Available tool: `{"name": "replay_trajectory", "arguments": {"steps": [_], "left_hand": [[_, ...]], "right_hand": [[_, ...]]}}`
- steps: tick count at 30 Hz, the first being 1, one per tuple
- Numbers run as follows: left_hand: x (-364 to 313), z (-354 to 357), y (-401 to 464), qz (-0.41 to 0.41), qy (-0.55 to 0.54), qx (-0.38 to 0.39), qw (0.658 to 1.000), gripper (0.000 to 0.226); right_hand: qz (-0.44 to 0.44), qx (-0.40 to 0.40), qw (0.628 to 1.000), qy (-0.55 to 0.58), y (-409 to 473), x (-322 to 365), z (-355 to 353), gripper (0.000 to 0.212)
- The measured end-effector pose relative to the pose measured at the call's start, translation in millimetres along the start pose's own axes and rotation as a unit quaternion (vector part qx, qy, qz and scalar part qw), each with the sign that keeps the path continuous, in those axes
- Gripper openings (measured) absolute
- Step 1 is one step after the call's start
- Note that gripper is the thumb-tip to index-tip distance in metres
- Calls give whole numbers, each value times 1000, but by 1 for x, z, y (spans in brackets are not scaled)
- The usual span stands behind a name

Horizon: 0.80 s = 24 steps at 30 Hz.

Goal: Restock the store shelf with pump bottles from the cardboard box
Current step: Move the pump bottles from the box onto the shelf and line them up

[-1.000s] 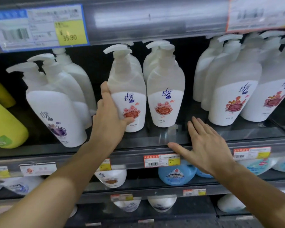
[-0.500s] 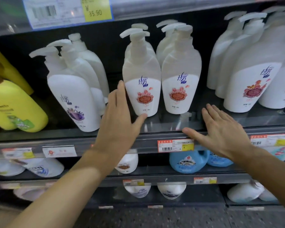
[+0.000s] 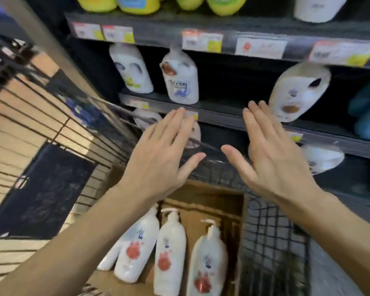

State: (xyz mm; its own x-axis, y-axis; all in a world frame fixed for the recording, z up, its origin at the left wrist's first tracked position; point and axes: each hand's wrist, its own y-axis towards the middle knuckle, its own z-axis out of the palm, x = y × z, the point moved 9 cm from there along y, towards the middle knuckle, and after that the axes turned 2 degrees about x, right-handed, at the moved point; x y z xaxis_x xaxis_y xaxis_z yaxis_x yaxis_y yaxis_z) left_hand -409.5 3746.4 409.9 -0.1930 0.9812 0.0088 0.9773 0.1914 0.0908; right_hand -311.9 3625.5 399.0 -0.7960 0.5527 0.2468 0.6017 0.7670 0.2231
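Observation:
Below me a cardboard box [image 3: 209,197] sits in a black wire cart [image 3: 271,236]. Several white pump bottles with red flower labels lie in it: one at the left [image 3: 137,246], one in the middle [image 3: 169,251], one at the right [image 3: 207,263]. My left hand [image 3: 158,157] and my right hand [image 3: 265,159] hover above the box with fingers straight and spread, palms down, holding nothing. Both are in front of the lower shelf edges [image 3: 222,119]. The frame is blurred by motion.
White bottles of other brands [image 3: 179,75] stand on the lower shelves, with yellow bottles [image 3: 137,4] on the shelf above and blue ones [image 3: 367,116] at the right. The cart's wire side [image 3: 51,116] rises at the left over a tiled floor.
My view has swung down from the restocked shelf to the box in the cart. My left hand let go of the shelved pump bottle, and both hands came down and closer together.

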Motion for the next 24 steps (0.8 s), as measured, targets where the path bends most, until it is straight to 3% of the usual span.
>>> {"name": "replay_trajectory", "arguments": {"steps": [5, 10, 15, 19, 22, 24], "left_hand": [[87, 37, -89, -53, -26, 43, 997, 75], [139, 79, -152, -72, -40, 110, 991, 76], [151, 129, -186, -76, -63, 199, 975, 73], [139, 177, -202, -44, -54, 272, 960, 69], [122, 218, -211, -40, -79, 330, 940, 70], [116, 242, -216, -81, -131, 352, 923, 81]], "right_hand": [[30, 71, 997, -20, -10, 105, 72, 88], [65, 14, 997, -47, -22, 154, 98, 79], [57, 137, 989, -11, -75, 192, 169, 72], [193, 293, 934, 73, -137, 165, 247, 66], [304, 337, 886, 90, -173, 138, 277, 68], [334, 345, 872, 95, -180, 130, 288, 74]]}}
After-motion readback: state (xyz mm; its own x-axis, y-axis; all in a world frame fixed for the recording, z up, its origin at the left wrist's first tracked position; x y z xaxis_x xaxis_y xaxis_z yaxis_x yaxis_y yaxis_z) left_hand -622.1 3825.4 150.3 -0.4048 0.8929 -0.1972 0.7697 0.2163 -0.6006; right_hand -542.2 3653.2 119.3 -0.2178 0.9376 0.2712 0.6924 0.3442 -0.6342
